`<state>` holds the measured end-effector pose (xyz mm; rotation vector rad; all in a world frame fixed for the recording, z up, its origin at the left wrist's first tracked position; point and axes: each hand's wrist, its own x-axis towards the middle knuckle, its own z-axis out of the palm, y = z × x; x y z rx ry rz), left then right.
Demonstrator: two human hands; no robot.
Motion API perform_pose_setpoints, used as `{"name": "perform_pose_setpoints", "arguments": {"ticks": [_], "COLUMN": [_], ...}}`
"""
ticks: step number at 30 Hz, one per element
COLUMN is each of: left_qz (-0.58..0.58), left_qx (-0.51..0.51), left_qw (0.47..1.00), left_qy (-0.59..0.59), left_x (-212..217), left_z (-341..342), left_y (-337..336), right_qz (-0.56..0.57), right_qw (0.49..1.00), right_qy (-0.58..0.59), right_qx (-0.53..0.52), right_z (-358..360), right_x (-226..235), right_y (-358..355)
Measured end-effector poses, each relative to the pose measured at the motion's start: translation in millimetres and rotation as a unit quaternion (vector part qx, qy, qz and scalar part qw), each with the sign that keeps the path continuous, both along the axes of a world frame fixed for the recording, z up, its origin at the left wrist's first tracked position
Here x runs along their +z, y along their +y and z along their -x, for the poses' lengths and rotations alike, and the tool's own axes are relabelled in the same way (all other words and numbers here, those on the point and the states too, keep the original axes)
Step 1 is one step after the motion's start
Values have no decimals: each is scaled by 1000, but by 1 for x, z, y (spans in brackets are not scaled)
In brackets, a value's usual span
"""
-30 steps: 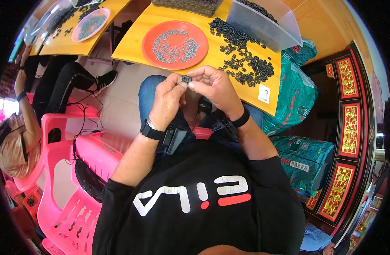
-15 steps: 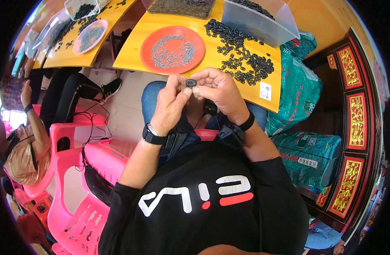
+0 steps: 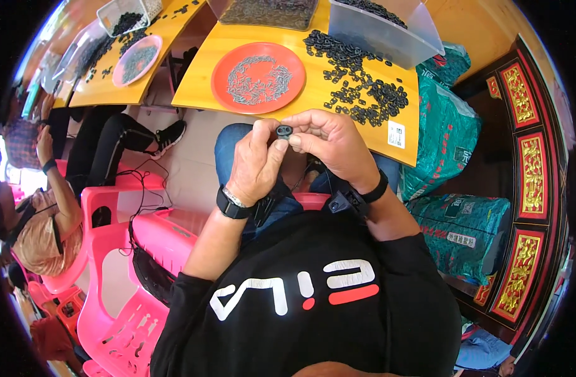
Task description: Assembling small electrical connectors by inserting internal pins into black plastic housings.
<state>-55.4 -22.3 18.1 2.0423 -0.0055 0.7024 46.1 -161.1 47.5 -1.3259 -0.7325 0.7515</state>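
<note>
My left hand (image 3: pixel 255 164) and my right hand (image 3: pixel 331 143) meet above my lap, both pinching one small black ring-shaped part (image 3: pixel 284 131) between their fingertips. Each wrist wears a black band. Just beyond my hands stands a yellow table (image 3: pixel 206 81). On it sits a round orange plate (image 3: pixel 224 68) holding several small dark metal pieces (image 3: pixel 256 78). To the plate's right lies a loose heap of black parts (image 3: pixel 363 94) like the one I hold.
Clear plastic bins (image 3: pixel 388 31) of parts stand at the table's far edge. Green sacks (image 3: pixel 445 138) lean at the right by a red and gold panel (image 3: pixel 527 163). Pink plastic chairs (image 3: pixel 112 251) fill the left. Another person (image 3: pixel 43 220) sits there beside a second yellow table (image 3: pixel 106 81).
My hands and the small black part stay joined in front of me. The view has shifted slightly, bringing the table and plate a little nearer and lower.
</note>
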Motion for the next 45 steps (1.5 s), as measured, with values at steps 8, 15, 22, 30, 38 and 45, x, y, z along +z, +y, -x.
{"name": "perform_pose_setpoints", "arguments": {"ticks": [8, 15, 22, 30, 38, 45], "left_qz": [-23, -47, 31, 70, 45, 45], "left_qx": [25, 54, 45, 53, 53, 25], "left_qw": [999, 997, 998, 996, 998, 999], "left_qy": [-16, -38, -11, 9, 1, 18], "left_x": [4, 4, -9, -5, -5, -4], "left_z": [1, 2, -1, -5, -6, -7], "left_y": [-4, -11, -11, -2, 0, -5], "right_qz": [14, 29, 32, 20, 104, 330], "right_qw": [999, 996, 999, 957, 884, 817], "right_qy": [-43, -86, -24, -277, -438, -461], "right_qx": [-10, -24, 6, -87, -126, -109], "right_z": [6, 9, -3, -147, -232, -193], "right_x": [4, 2, 3, 79, 58, -19], "right_y": [1, 0, 4, 62, 97, 32]}}
